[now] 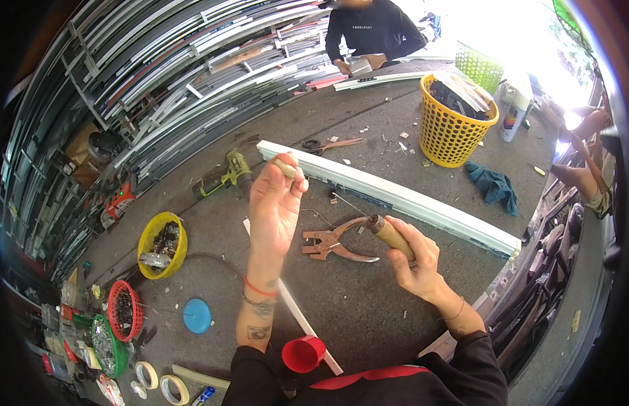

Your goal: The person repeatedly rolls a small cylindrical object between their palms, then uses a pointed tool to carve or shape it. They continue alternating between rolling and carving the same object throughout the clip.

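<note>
My left hand [276,206] is raised over the table, its fingers closed round a small tan lump [285,168] whose kind I cannot make out. My right hand [420,262] grips the wooden handle of an awl-like tool [390,238]; its thin metal shaft points up and left. Between the hands, a pair of copper-coloured hole-punch pliers [335,241] lies on the table. Beyond them a long white profile bar [402,199] runs from upper left to lower right. A green cordless drill [228,174] lies left of my left hand, near the bar's far end.
A yellow perforated basket [452,132] stands far right, near a dark teal cloth [492,187]. Scissors [333,144] lie behind the bar. Small baskets, a blue disc [197,316], a red cup [304,354] and tape rolls [146,374] sit left and near. Another person [374,30] works across the table.
</note>
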Demonstrator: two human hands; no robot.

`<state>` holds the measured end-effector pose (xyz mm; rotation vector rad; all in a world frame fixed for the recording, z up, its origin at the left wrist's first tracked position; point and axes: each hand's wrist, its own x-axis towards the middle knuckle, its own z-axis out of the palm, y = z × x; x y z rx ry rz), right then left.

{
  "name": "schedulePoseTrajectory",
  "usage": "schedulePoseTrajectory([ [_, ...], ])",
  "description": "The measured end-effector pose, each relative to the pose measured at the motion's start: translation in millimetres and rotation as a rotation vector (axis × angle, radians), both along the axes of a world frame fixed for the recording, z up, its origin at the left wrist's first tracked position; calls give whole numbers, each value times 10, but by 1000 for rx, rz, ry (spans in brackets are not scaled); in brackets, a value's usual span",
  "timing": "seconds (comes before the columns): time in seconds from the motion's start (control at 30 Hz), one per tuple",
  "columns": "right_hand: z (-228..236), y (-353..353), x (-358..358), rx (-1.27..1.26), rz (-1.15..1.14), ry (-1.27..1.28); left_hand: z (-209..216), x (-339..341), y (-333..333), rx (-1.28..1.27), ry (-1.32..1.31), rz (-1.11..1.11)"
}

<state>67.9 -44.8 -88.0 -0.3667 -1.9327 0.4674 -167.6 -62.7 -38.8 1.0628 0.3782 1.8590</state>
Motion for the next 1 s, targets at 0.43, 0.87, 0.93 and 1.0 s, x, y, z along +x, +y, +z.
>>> schedulePoseTrajectory([
  [0.43, -45, -57, 36, -2, -7, 25, 14, 137, 0, -189, -350, -427],
  [0.87, -28, -40, 72, 53, -7, 49, 23, 225, -28, -219, -150, -295],
  [0.93, -32, -36, 70, 69, -11, 40, 19, 227, -27, -202, -122, -302],
  [1.0, -35, -33, 67, 75, -9, 38, 12, 230, -24, -203, -120, -300],
])
